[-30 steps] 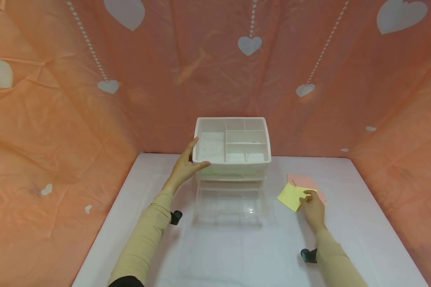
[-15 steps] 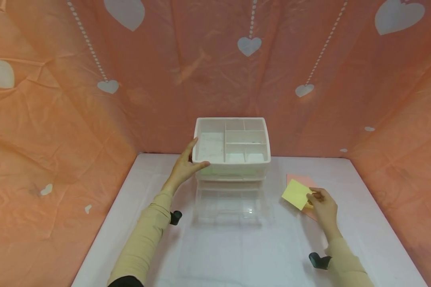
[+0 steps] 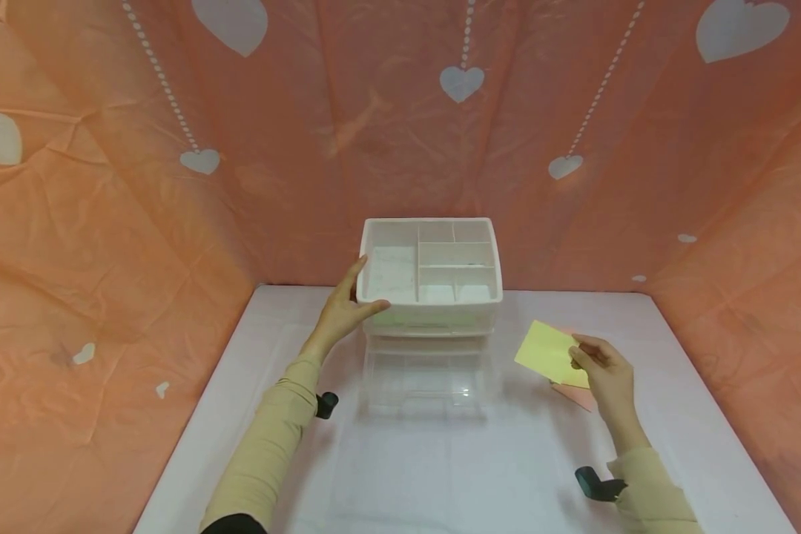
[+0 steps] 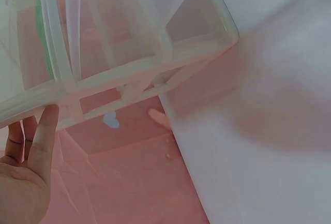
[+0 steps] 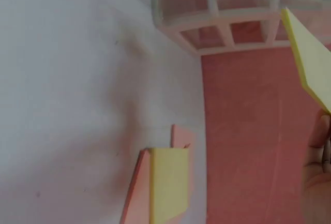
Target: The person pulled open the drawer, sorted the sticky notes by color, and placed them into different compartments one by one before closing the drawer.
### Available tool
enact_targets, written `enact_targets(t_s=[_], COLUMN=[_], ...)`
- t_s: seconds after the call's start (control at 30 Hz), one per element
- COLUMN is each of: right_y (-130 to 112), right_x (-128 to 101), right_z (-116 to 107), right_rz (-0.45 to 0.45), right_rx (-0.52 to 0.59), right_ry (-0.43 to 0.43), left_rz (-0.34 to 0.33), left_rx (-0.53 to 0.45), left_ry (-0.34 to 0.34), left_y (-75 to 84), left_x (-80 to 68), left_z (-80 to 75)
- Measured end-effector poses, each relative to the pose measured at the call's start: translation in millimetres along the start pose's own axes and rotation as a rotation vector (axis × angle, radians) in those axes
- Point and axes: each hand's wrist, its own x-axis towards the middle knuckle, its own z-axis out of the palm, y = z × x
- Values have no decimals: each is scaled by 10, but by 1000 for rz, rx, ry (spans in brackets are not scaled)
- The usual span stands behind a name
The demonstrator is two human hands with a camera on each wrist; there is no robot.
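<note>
My right hand point(image 3: 610, 378) pinches a yellow sticky-note pad point(image 3: 541, 350) by its right side, raised above the table in the head view. On the table below, another yellow pad point(image 5: 169, 185) lies on pink pads point(image 5: 135, 195), seen in the right wrist view. In the middle stands a plastic drawer organizer point(image 3: 429, 302) with a white divided top tray. My left hand point(image 3: 339, 315) grips its front left corner, thumb at the front and fingers along the side. The clear lower drawer point(image 3: 427, 378) stands pulled out. Something green point(image 3: 427, 319) shows through the upper drawer.
A white cloth covers the table point(image 3: 400, 475). Orange fabric point(image 3: 400, 163) with white hearts closes off the back and both sides. A dark wrist camera point(image 3: 599, 486) juts from the right sleeve, and another point(image 3: 325, 404) from the left.
My right hand has lifted the yellow pad off the pile and drawn it slightly to the right. The left hand and the organizer have stayed in place.
</note>
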Motion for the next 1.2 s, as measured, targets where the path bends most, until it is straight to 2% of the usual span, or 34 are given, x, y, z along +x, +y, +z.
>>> enact_targets(t_s=[0.03,0.07,0.13,0.17,0.23,0.37,0.5,0.67,0.9,1.2], right_y=[-67,-91,-187,-317,-485,-593,-580,-538,-484,-378], right_x=[-7,-7,-24,-58,-100,-106,-71,-45,-24,7], right_z=[55,97,206,307,465,678,838,1050,1346,1736], right_rz=[-3,-24,-54,-43,-37,-20,7,3,-15,106], right_rx=[-11,36,57,18,17,-26,-111,-88,-135,-129], right_ry=[-2,-10,-29,-20,-30,-67,-87,-110,-165,-198], left_rz=[0,-1,-6,-5,-8,-13,-12,-13,-11,-10], left_rx=[6,9,13,13,17,19,33,41,40,35], left_ry=[-1,0,1,-1,-3,-4,0,-1,-2,-9], left_y=[-2,-5,-9,-12,-14,-16,-22,-31,-37,-27], left_x=[0,0,3,4,2,-4,-5,1,8,8], left_z=[-1,0,-2,-3,-5,-6,-8,-6,0,-5])
